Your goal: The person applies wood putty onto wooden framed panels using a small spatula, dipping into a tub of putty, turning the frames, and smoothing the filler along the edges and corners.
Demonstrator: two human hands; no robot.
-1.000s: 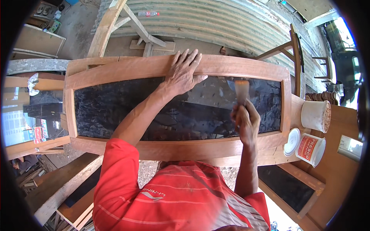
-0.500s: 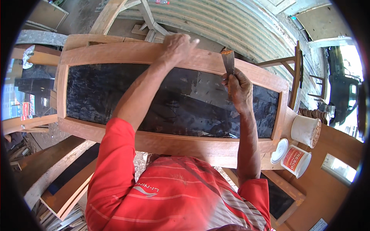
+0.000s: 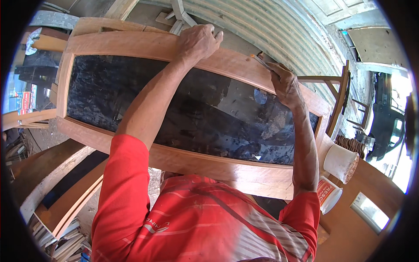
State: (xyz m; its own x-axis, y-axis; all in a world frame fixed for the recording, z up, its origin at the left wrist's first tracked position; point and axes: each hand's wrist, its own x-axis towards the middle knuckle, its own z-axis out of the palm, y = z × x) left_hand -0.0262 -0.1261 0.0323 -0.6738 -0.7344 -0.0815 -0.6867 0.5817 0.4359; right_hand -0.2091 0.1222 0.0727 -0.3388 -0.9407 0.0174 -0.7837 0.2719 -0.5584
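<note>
A wooden door frame with a dark glass panel lies flat in front of me. My left hand presses palm-down on the frame's far rail, fingers curled over its edge. My right hand is closed on a small paintbrush, whose bristled end touches the far rail just right of my left hand. Both arms come out of red sleeves and reach across the glass.
A white plastic tub and a smaller white-and-red tin stand on a brown board at the right. A wooden chair frame stands beyond the door. Stacked wooden frames lie at lower left. A corrugated metal wall runs behind.
My right hand has moved the brush from the glass up to the far rail. My head has come closer and turned, so the door looks larger and tilted.
</note>
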